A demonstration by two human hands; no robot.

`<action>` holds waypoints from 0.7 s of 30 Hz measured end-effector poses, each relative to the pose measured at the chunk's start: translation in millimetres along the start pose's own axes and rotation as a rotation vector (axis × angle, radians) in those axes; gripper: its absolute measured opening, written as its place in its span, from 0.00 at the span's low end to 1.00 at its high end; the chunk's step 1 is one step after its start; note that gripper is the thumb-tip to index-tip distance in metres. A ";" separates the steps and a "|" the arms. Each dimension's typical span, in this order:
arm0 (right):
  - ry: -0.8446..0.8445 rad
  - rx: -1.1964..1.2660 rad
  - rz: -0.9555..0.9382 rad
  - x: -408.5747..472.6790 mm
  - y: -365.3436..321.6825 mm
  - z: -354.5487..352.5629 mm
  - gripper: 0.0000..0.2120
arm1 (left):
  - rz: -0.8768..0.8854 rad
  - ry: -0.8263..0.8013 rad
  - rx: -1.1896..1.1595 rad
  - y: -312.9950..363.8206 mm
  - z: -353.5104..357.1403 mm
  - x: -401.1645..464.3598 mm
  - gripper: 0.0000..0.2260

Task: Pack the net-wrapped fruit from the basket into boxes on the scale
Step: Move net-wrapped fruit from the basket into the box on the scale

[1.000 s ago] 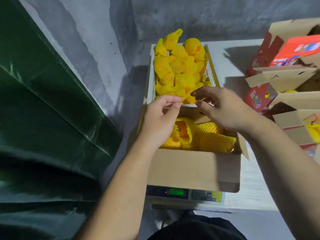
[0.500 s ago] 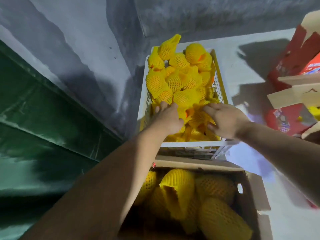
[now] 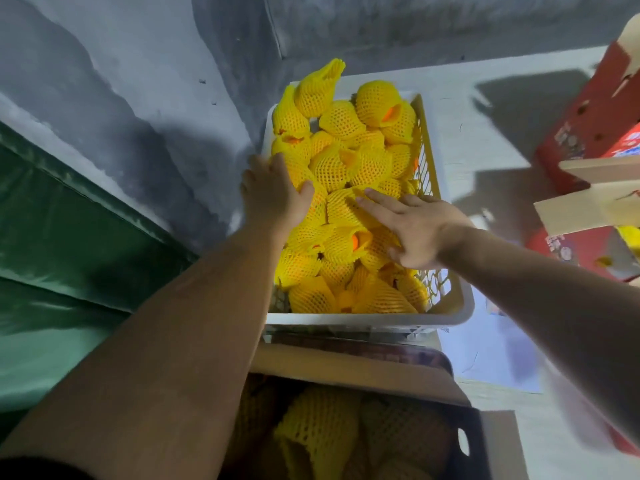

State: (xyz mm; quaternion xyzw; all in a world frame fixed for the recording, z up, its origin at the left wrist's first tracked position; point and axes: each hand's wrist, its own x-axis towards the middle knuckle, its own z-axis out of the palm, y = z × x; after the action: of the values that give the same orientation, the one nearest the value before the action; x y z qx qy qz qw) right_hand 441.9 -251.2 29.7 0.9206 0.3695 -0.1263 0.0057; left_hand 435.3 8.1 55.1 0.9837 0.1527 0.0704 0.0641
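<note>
1. Basket [image 3: 453, 308]: white, slatted, on the table [image 3: 491, 355], heaped with fruit [image 3: 346, 168] in yellow foam net.
2. Left hand [image 3: 270, 195]: at the basket's left edge, on the heap, thumb against a fruit; fingers hidden behind the hand, so grip cannot be told.
3. Right hand [image 3: 415, 226]: fingers straight and spread, flat on fruit mid-heap.
4. Box [image 3: 353, 368]: brown cardboard, just before the basket, holding netted fruit.
5. Red cartons [image 3: 581, 133]: right, flaps open.
</note>
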 end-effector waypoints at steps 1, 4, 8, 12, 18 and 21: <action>-0.009 -0.003 -0.014 3.3 0.2 -0.6 0.47 | 0.016 -0.016 0.010 -2.0 -2.4 0.7 0.32; -0.011 0.000 -0.037 14.9 0.6 -2.1 0.50 | 0.054 -0.032 -0.045 -1.1 -7.7 -2.5 0.29; -0.012 0.050 -0.042 31.8 -5.0 0.7 0.54 | 0.043 -0.045 -0.074 -2.4 -5.9 -21.4 0.36; -0.010 0.033 0.059 45.0 -22.6 17.6 0.49 | 0.072 -0.237 -0.125 -2.6 7.9 -47.7 0.50; 0.034 0.273 0.093 61.2 -37.8 4.7 0.38 | -0.005 -0.305 -0.164 -7.0 11.6 -49.4 0.38; 0.071 0.277 0.172 72.3 -42.9 -8.8 0.38 | 0.032 -0.365 -0.195 -12.1 4.5 -49.1 0.37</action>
State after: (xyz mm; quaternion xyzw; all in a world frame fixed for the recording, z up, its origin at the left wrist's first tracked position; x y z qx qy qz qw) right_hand 464.9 -170.1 24.7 0.9446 0.2686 -0.1425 -0.1234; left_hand 386.1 3.9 43.1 0.9716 0.1156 -0.0933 0.1844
